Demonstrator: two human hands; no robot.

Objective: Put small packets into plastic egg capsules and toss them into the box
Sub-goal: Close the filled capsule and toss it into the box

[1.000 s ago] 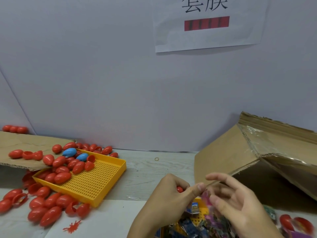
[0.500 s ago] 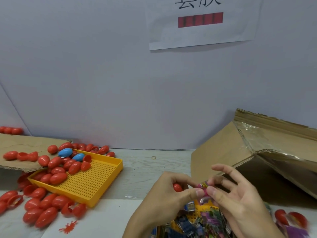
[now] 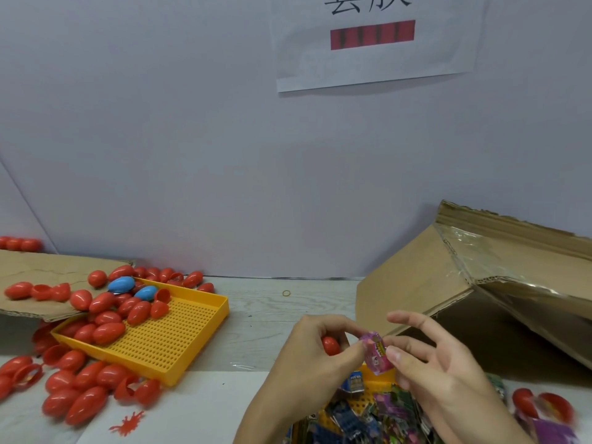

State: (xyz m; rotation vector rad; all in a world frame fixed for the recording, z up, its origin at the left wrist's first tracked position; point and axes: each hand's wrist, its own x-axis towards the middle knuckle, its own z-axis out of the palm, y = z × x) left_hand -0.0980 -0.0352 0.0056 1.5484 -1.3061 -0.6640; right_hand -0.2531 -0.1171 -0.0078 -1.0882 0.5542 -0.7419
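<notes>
Both hands meet above the table: the right hand [image 3: 448, 376] pinches the small crinkly pink foil packet [image 3: 376, 352], the left hand [image 3: 315, 357] pinches its other edge and cups a red plastic egg capsule [image 3: 330, 345]. Packet looks light, soft, slippery; pinch its edges.

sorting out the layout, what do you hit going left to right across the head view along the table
cardboard sheet → yellow tray → rubber band → left hand → pink packet → right hand → cardboard box
</notes>
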